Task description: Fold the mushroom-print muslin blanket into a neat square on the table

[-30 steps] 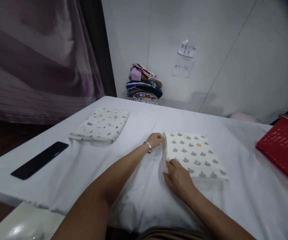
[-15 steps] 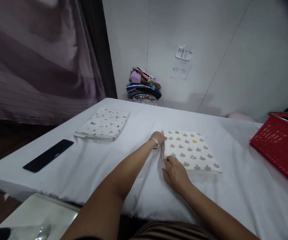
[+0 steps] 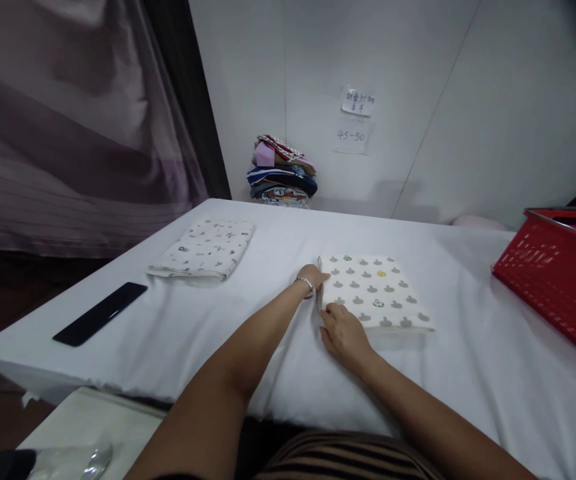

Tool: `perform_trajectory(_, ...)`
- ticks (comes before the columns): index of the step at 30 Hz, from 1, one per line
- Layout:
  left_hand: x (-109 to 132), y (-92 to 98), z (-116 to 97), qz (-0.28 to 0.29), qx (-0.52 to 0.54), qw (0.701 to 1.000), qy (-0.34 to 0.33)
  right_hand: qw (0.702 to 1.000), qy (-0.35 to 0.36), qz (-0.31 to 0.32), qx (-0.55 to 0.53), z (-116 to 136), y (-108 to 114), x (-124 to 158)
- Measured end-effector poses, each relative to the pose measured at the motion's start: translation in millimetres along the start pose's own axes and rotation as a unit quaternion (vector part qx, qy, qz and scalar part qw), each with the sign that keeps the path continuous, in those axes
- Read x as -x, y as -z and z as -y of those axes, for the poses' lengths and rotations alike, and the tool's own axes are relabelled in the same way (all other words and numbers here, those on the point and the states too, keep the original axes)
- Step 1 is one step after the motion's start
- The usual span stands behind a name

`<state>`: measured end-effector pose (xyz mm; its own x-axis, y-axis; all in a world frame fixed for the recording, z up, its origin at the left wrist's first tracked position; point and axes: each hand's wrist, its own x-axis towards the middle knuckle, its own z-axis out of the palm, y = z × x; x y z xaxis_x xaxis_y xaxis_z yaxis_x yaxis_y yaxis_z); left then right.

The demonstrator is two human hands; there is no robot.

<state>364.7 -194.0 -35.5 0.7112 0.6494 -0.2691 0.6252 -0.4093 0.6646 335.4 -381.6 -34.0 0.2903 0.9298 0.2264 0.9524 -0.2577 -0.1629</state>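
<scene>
A folded white cloth [image 3: 375, 290] printed with grey apple-like shapes, a few outlined in green or yellow, lies flat on the white-covered table [image 3: 448, 393]. My left hand [image 3: 312, 276], with a bracelet at its wrist, pinches the far part of the cloth's left edge. Nearer to me, my right hand [image 3: 347, 335] is closed on the same edge close to its front corner. That left edge is slightly raised between the hands. Fingers under the edge are partly hidden. A second folded white cloth [image 3: 208, 248] with small dark prints rests at the left, apart from both hands.
A black flat slab [image 3: 101, 313] lies at the table's left. The red basket [image 3: 558, 273] stands at the right edge. Behind the table is a stack of folded fabrics [image 3: 283, 170] by the wall. A pale stool-like surface [image 3: 93, 420] is at lower left.
The whole view has shifted slightly. Both hands keep their places on the cloth's left edge, and the cloth shows no clear change.
</scene>
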Motion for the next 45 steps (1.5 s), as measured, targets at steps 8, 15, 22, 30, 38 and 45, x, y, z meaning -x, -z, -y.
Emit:
perform_trajectory(8, 14.0, 1.1, -7.5, -0.068, -0.051, 0.996, -0.020, 0.996, 0.022, -0.002, 0.087, 3.6, -6.2, 8.7)
perform_trajectory(15, 70.2, -16.4, -15.2, -0.117, -0.047, 0.960, -0.248, 0.997, 0.042, -0.051, 0.046, 5.4, -14.3, 17.7)
perform_trajectory(22, 82.0, -34.7, 8.1, -0.090, -0.101, 0.931, -0.339, 0.992, 0.119, -0.041, -0.033, 3.0, 0.5, 57.3)
perform_trajectory(30, 75.5, -40.2, 21.1, -0.127, -0.105, 0.896, -0.413, 0.970, -0.009, -0.206, -0.130, -86.9, 33.6, 110.1)
perform_trajectory(38, 75.2, -37.4, 18.9, -0.101, -0.109, 0.907, -0.394, 0.949, -0.227, -0.190, -0.112, -171.6, 24.9, 112.8)
perform_trajectory(45, 81.9, -32.1, 10.4, -0.065, -0.079, 0.940, -0.324, 0.960, -0.181, -0.103, -0.187, -191.1, 28.0, 116.7)
